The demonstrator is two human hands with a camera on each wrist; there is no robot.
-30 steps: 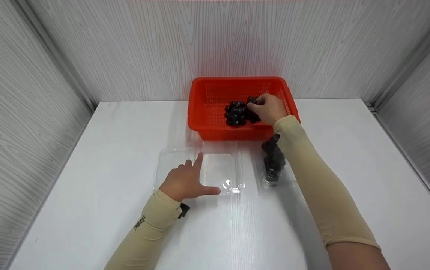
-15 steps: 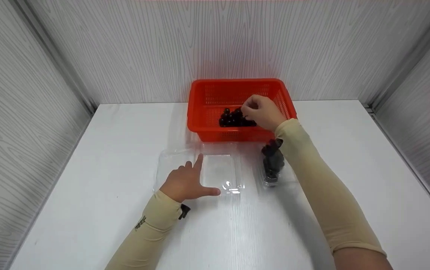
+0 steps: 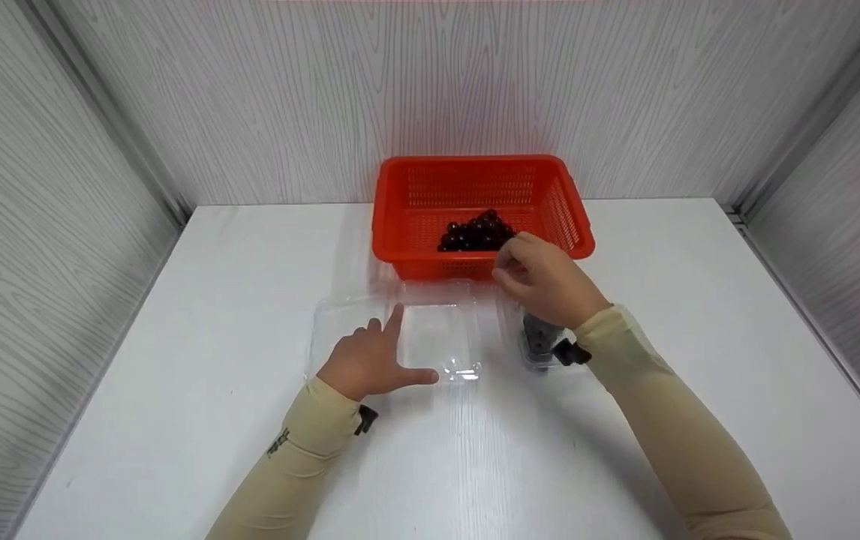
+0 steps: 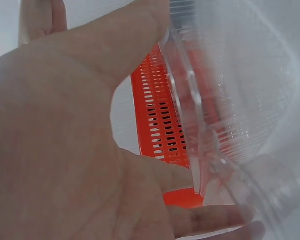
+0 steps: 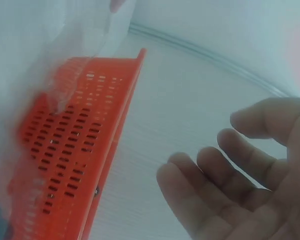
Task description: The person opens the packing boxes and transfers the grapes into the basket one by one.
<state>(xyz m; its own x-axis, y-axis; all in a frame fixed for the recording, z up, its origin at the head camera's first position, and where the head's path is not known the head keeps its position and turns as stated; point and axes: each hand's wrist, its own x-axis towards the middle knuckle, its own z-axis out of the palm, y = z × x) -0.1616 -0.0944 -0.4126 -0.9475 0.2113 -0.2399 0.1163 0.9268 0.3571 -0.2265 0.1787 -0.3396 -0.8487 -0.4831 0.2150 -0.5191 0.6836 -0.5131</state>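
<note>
My left hand (image 3: 366, 360) lies at an opened clear plastic clamshell box (image 3: 434, 337), thumb and index finger stretched apart along it. In the left wrist view its fingers look straight against the clear plastic (image 4: 192, 95). My right hand (image 3: 546, 281) hovers in front of the red basket (image 3: 482, 266), its fingers loosely bent. Nothing shows between those fingers (image 5: 215, 170) in the right wrist view. Dark round grapes (image 3: 475, 234) lie in a heap in the basket. Below the right hand, partly hidden, a second clear box (image 3: 542, 365) holds dark fruit.
The red basket stands against the back wall (image 3: 287, 112) on a white table (image 3: 437, 465). Grey wood-grain panels (image 3: 47, 247) rise at both sides. The two clear boxes sit side by side in front of the basket.
My right hand lets go of the grapes in the basket, lifts away and comes toward me over the right box. The left hand stays where it was.
</note>
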